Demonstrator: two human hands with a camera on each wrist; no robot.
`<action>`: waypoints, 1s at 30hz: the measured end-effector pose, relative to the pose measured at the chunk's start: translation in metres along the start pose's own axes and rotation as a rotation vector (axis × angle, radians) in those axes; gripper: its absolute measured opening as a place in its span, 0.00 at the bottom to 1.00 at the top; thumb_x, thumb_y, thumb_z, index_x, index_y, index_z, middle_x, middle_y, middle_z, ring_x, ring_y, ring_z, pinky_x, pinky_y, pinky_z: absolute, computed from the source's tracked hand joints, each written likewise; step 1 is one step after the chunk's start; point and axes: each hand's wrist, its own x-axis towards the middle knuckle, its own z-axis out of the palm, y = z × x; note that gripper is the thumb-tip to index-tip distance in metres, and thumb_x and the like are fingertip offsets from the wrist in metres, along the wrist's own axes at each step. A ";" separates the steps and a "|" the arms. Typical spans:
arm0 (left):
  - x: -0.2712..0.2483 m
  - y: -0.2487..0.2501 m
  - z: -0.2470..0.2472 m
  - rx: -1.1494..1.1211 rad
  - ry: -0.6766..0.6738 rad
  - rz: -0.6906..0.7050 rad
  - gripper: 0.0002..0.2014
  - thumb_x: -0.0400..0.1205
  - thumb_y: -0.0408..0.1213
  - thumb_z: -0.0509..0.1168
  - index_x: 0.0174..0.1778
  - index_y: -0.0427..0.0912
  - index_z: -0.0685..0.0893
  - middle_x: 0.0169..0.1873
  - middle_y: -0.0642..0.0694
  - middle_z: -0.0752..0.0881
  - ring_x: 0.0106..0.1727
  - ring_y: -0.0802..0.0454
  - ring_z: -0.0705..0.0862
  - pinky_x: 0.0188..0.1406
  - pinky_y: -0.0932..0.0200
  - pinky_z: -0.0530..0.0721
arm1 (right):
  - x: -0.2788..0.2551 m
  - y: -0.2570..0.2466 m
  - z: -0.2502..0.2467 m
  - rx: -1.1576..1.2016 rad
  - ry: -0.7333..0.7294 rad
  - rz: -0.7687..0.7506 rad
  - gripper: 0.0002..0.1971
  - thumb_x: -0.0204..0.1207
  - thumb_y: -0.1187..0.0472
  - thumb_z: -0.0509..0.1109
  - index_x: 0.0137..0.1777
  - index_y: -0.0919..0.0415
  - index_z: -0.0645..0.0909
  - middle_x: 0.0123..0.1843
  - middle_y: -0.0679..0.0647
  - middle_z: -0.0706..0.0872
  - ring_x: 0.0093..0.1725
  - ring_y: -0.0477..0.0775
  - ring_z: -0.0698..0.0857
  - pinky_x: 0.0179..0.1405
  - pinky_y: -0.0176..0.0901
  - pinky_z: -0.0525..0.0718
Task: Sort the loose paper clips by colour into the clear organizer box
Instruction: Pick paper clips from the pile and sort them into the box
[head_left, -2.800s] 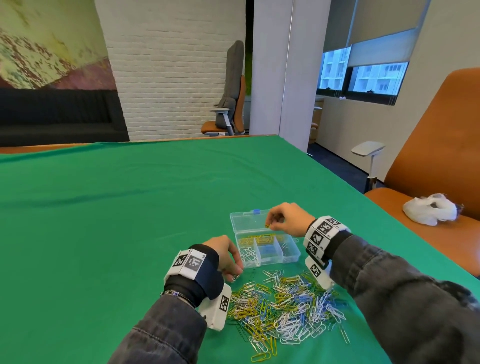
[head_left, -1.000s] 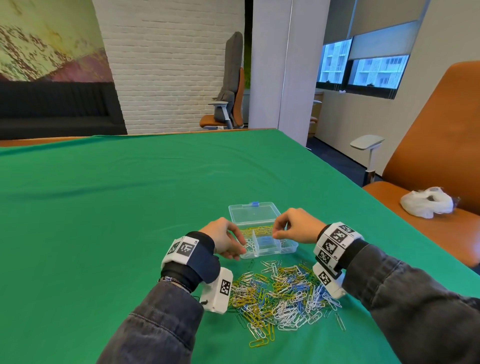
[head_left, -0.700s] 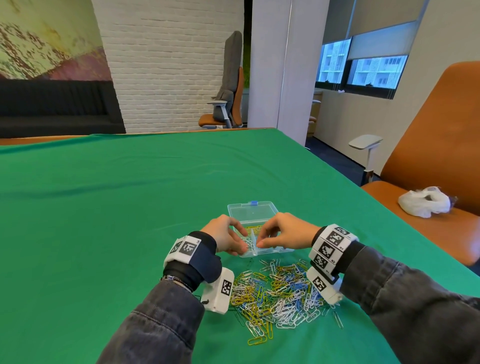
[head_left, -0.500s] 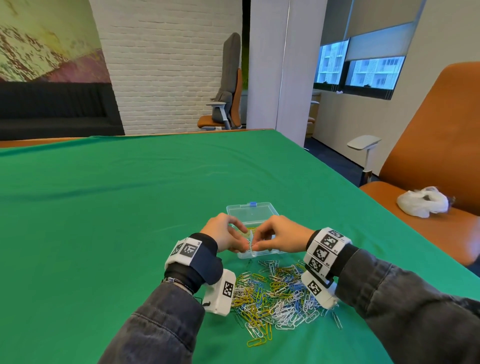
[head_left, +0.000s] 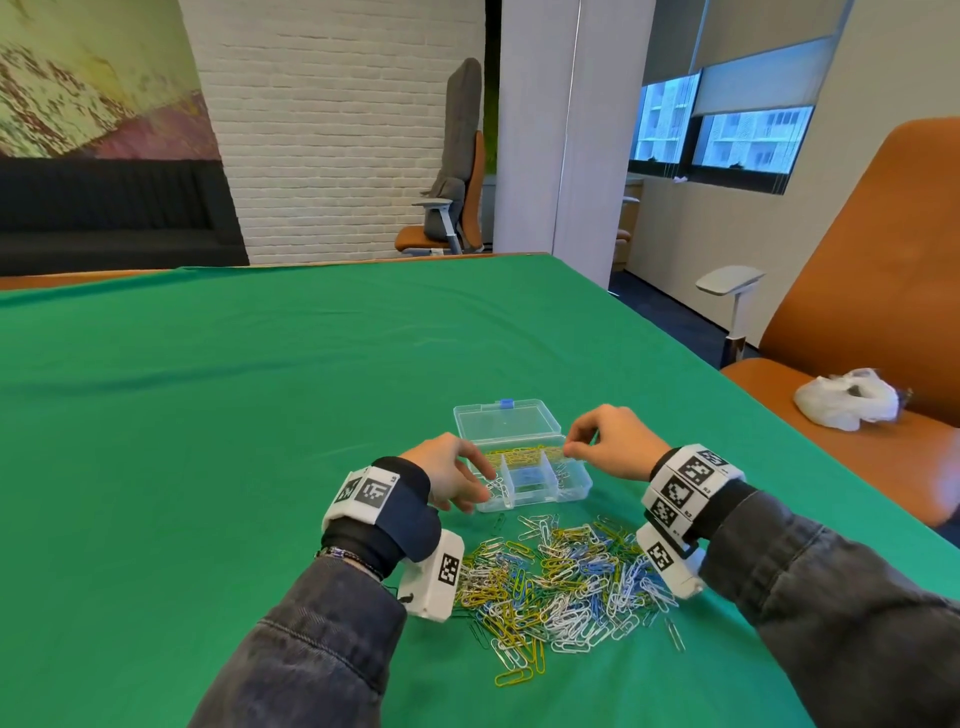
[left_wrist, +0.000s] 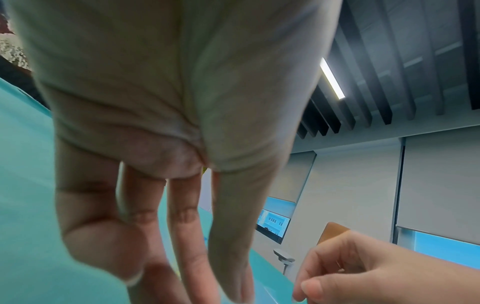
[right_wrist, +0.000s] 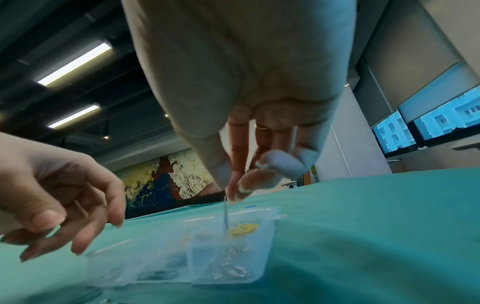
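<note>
One paper clip (right_wrist: 225, 214) hangs from your right hand (head_left: 613, 441), pinched between thumb and fingertips, its long axis pointing straight down into the clear box (head_left: 571, 486). Its colour looks pale, though I cannot be sure. The box's right-hand section lies directly beneath it, at 6 o'clock from your fingers, so I judge a simple release should do. Your left hand (head_left: 449, 478) hovers slack and empty at the box's 9 o'clock edge. The loose pile (head_left: 556, 582) waits at 6 o'clock of the box, on the green table (head_left: 208, 415).

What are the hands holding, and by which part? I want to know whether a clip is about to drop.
The right hand pinches one pale paper clip by its top end above the organizer box; the left hand holds nothing.
</note>
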 end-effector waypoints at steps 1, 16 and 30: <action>0.000 0.001 0.001 0.011 -0.009 0.000 0.11 0.80 0.35 0.72 0.58 0.44 0.83 0.40 0.50 0.89 0.36 0.59 0.87 0.35 0.65 0.81 | -0.002 0.003 0.000 -0.014 -0.014 0.009 0.05 0.78 0.58 0.72 0.42 0.55 0.87 0.41 0.50 0.88 0.37 0.42 0.82 0.35 0.27 0.74; -0.002 0.003 0.005 0.116 -0.050 -0.030 0.10 0.80 0.40 0.72 0.55 0.48 0.83 0.48 0.47 0.87 0.36 0.61 0.86 0.35 0.64 0.79 | -0.035 -0.015 0.014 -0.087 -0.485 -0.167 0.10 0.72 0.58 0.78 0.51 0.53 0.84 0.51 0.52 0.88 0.43 0.44 0.83 0.46 0.33 0.81; 0.001 0.002 0.006 0.132 -0.062 -0.036 0.12 0.79 0.40 0.72 0.58 0.48 0.83 0.54 0.44 0.88 0.37 0.60 0.87 0.39 0.61 0.80 | -0.037 -0.005 0.019 -0.117 -0.503 -0.088 0.09 0.73 0.59 0.78 0.42 0.53 0.78 0.38 0.46 0.82 0.38 0.44 0.81 0.40 0.30 0.79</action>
